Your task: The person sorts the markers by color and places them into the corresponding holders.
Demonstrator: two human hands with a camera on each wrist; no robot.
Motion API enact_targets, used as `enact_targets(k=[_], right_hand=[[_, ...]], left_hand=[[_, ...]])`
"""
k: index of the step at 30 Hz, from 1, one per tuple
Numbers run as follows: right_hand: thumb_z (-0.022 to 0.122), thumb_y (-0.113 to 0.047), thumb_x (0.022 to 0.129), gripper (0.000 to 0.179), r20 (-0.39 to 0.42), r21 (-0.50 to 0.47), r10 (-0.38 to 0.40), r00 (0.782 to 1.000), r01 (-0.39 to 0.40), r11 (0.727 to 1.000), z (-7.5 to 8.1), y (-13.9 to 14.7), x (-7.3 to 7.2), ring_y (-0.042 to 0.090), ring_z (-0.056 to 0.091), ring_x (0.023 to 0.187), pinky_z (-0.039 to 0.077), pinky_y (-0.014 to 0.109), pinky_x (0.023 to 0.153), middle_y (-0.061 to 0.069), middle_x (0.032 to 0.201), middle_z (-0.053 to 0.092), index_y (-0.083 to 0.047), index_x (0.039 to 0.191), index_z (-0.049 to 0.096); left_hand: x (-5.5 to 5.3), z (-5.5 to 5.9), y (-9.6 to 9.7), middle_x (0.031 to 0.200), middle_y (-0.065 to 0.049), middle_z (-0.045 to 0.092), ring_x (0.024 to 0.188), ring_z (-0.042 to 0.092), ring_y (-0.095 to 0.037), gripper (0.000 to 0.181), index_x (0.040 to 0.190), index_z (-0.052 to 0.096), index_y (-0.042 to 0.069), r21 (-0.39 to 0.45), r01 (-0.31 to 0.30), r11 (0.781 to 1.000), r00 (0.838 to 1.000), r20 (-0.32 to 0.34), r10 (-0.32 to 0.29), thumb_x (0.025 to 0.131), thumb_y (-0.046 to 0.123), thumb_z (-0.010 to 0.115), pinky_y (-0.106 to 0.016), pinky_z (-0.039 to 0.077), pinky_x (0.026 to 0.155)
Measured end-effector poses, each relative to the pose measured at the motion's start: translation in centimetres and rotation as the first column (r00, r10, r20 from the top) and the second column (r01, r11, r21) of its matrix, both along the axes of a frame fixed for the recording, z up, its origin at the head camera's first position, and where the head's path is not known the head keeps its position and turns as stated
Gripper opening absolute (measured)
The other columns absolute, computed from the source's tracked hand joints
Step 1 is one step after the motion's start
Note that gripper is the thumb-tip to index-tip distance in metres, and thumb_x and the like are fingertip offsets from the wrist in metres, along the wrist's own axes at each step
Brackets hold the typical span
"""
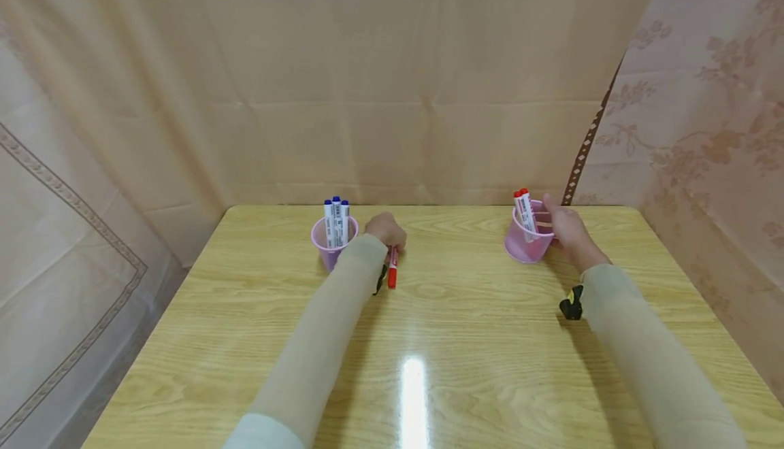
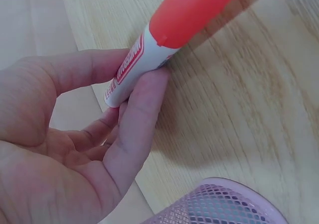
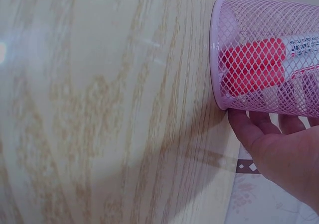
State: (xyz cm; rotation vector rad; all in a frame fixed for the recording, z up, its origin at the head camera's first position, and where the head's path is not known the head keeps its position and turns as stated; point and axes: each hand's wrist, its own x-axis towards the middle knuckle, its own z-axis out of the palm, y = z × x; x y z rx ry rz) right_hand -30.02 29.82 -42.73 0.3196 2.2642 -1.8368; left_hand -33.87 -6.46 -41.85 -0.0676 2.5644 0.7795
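My left hand [image 1: 386,230] pinches a whiteboard marker [image 2: 134,67] between thumb and fingers. Its red cap [image 2: 192,12] points down toward the tabletop in the head view. Close to the left of this hand stands a pink mesh pen cup [image 1: 327,256] with several blue-capped markers [image 1: 337,221] upright in it. Over at the right, my right hand [image 1: 569,231] holds a second pink mesh pen cup [image 1: 525,250] by its side, fingers against the mesh [image 3: 269,17]. Red-capped markers [image 1: 525,212] lean inside that cup, and another one shows cap-down through the mesh in the right wrist view.
Both cups stand toward the back of a light wooden table [image 1: 465,340]. A beige curtain [image 1: 392,81] hangs behind the back edge, with patterned cloth [image 1: 716,129] to the right and pale cloth [image 1: 61,245] to the left.
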Motion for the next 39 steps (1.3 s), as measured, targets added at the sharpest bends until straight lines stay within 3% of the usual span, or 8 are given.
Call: enact_targets(k=[5,10,17,23,28,34,36,39], right_hand=[[0.016,-0.060,0.105,0.083,-0.004,-0.002,0.002,1.000,-0.002,1.000,-0.2,0.0,-0.2,0.027,0.043,0.130,0.044,0.035,0.103,0.029,0.158,0.028,0.003,0.158,0.022],[0.016,-0.061,0.105,0.083,0.003,0.006,-0.002,1.000,0.002,1.000,-0.1,-0.2,-0.2,0.036,0.034,0.141,0.033,0.048,0.116,0.028,0.160,0.026,0.002,0.159,0.021],[0.015,-0.062,0.105,0.083,0.011,0.005,0.002,1.000,-0.002,1.000,0.0,-0.2,-0.3,0.041,0.027,0.146,0.028,0.052,0.119,0.027,0.162,0.024,0.001,0.159,0.020],[0.016,-0.062,0.105,0.084,0.020,0.001,-0.005,1.000,0.005,1.000,0.0,-0.1,-0.3,0.041,0.026,0.147,0.027,0.052,0.119,0.027,0.162,0.023,0.001,0.159,0.018],[0.015,-0.061,0.105,0.083,0.021,-0.001,-0.005,1.000,0.005,1.000,0.2,-0.1,-0.1,0.040,0.028,0.145,0.029,0.051,0.118,0.027,0.162,0.023,0.001,0.159,0.019],[0.015,-0.062,0.105,0.083,0.023,0.000,-0.002,1.000,0.002,1.000,0.2,-0.1,-0.1,0.041,0.028,0.146,0.027,0.052,0.119,0.027,0.162,0.023,0.000,0.160,0.020],[0.016,-0.063,0.104,0.084,0.022,0.007,0.000,1.000,0.000,1.000,0.2,-0.1,-0.1,0.042,0.027,0.146,0.026,0.053,0.119,0.027,0.162,0.022,0.001,0.160,0.019],[0.016,-0.063,0.104,0.084,0.018,0.021,0.002,1.000,-0.002,1.000,0.3,-0.1,0.0,0.042,0.027,0.146,0.026,0.053,0.119,0.026,0.162,0.023,0.000,0.160,0.019]], left_hand=[[0.1,0.1,0.2,0.064,-0.008,0.059,0.044,0.053,-0.016,0.010,0.088,0.066,-0.001,0.026,0.007,1.000,1.000,0.025,-0.008,0.081,0.000,0.072,-0.023,0.047,0.039],[0.0,0.2,0.5,0.065,-0.009,0.061,0.047,0.057,-0.017,0.009,0.086,0.064,-0.001,0.037,0.034,0.999,0.998,0.054,-0.036,0.081,0.001,0.072,-0.024,0.049,0.040],[0.7,1.1,1.3,0.061,-0.010,0.056,0.046,0.055,-0.018,0.011,0.084,0.058,-0.002,0.142,0.037,0.989,0.995,0.086,-0.049,0.080,-0.004,0.069,-0.025,0.050,0.041],[1.2,1.5,2.1,0.070,-0.009,0.058,0.054,0.058,-0.018,0.015,0.092,0.060,-0.001,0.252,0.034,0.967,0.987,0.141,-0.071,0.082,-0.002,0.072,-0.027,0.055,0.051],[1.1,1.4,2.6,0.071,-0.008,0.061,0.055,0.059,-0.015,0.006,0.084,0.069,-0.001,0.317,0.047,0.947,0.971,0.208,-0.118,0.084,0.001,0.074,-0.025,0.056,0.054],[0.7,1.1,3.2,0.073,-0.008,0.062,0.057,0.060,-0.015,0.008,0.083,0.067,0.001,0.373,0.034,0.927,0.955,0.260,-0.140,0.084,0.000,0.074,-0.023,0.055,0.053],[0.6,1.0,3.5,0.075,-0.007,0.062,0.059,0.060,-0.015,0.009,0.084,0.066,0.002,0.407,0.029,0.913,0.950,0.272,-0.151,0.083,0.000,0.075,-0.023,0.055,0.054],[0.3,0.8,4.1,0.080,-0.006,0.062,0.064,0.060,-0.015,0.011,0.092,0.064,0.002,0.471,0.062,0.880,0.931,0.291,-0.221,0.085,0.000,0.073,-0.024,0.056,0.056]])
